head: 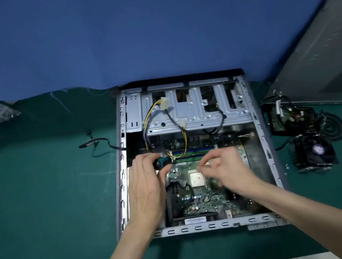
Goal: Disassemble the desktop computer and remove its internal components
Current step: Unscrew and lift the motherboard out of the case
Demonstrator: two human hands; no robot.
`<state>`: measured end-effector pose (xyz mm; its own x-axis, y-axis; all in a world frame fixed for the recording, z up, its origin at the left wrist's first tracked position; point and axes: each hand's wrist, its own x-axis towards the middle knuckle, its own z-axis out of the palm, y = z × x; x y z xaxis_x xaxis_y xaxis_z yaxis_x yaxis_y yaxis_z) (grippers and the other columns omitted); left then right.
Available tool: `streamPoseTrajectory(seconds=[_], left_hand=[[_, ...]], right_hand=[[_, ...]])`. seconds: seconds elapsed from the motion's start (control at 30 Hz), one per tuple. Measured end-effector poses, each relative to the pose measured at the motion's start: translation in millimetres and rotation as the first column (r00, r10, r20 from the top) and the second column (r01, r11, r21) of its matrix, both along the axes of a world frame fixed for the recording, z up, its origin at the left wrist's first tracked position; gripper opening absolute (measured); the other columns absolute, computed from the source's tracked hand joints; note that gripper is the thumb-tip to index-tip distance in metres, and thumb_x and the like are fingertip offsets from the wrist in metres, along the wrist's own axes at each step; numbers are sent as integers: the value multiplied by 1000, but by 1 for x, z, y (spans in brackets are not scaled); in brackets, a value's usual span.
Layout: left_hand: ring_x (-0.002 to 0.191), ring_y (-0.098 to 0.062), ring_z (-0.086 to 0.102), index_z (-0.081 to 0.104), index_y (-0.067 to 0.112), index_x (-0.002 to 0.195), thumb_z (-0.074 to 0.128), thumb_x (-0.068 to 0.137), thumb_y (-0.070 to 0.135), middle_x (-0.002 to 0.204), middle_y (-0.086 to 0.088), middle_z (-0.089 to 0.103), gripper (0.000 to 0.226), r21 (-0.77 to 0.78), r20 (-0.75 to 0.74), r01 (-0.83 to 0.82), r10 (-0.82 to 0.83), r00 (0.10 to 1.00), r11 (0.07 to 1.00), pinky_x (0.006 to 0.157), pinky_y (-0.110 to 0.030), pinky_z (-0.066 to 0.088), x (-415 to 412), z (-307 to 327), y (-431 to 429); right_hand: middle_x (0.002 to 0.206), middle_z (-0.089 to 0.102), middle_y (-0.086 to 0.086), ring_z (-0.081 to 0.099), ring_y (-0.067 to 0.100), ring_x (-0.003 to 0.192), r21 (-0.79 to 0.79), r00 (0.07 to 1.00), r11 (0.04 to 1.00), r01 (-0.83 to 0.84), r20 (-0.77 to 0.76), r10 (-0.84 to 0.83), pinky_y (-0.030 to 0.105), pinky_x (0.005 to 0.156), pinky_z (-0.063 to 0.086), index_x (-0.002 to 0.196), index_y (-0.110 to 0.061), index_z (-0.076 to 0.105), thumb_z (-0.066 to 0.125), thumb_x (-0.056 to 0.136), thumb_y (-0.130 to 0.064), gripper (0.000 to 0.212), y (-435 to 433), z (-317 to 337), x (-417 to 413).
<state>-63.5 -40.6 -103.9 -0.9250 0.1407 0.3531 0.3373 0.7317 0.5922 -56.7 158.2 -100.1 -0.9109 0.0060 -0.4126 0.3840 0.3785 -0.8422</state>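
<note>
Blue wall (146, 19) fills the upper half, above a green mat (53, 207). At 2 o'clock a grey side panel (323, 52) leans upright. At the centre a computer case (205, 226) lies open, with the motherboard (203, 201) still inside toward 6 o'clock. At 3 o'clock, outside the case, sits a removed cooling fan (313, 152).

The left hand (145, 186), at the board's 10 o'clock corner, has its fingers wrapped round a screwdriver (163, 161). The right hand (229, 169) hovers at the board's 2 o'clock, beside the bare processor (196, 179). Its fingers are curled, thumb near forefinger, and motion blur hides whether they hold anything.

The step is probably loosening a board screw. It is best done with the driver upright and pressed firmly, yellow wires (182, 145) kept clear, and the free hand ready to catch the screw.
</note>
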Motion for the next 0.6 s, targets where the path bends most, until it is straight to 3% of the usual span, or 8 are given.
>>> streamPoseTrajectory(seconds=[0.1,0.2,0.33,0.47,0.6], left_hand=[[75,-27,56,52,2,110,56,87,23,91,-13,60,31,-70,5,20,-20,1000,997,67,-33,44,4,1,21],[73,-26,55,53,7,106,47,89,33,87,-10,61,31,-151,2,25,-24,1000,988,68,-30,40,5,2,41],[73,-24,52,50,10,106,45,90,34,88,-7,62,29,-212,4,35,-35,999,977,69,-30,33,1,-3,57],[77,-22,52,52,10,110,41,92,39,90,-4,62,36,-229,111,18,8,994,973,70,-32,39,2,-10,61],[74,-21,51,52,9,110,43,91,35,86,-6,62,34,-225,113,-6,32,993,974,65,-35,45,2,-9,64]], right_hand=[[39,46,-5,40,12,33,-5,937,949,314,-162,-311,22,36,40,78,-14,70,74,83,-15,6,59,23,-2],[40,49,2,36,12,31,35,829,835,549,-150,-539,16,34,27,79,-3,70,79,78,-20,18,115,22,3],[38,47,5,28,11,27,-6,853,854,521,-31,-520,15,31,21,73,-5,70,79,72,-40,36,138,10,9],[39,47,5,27,13,29,-98,823,821,562,-27,-567,16,31,20,71,-7,67,78,77,-34,30,145,-3,10],[37,44,2,27,13,30,-74,750,748,660,1,-662,16,32,19,74,-4,64,74,83,-27,27,159,-15,17]])
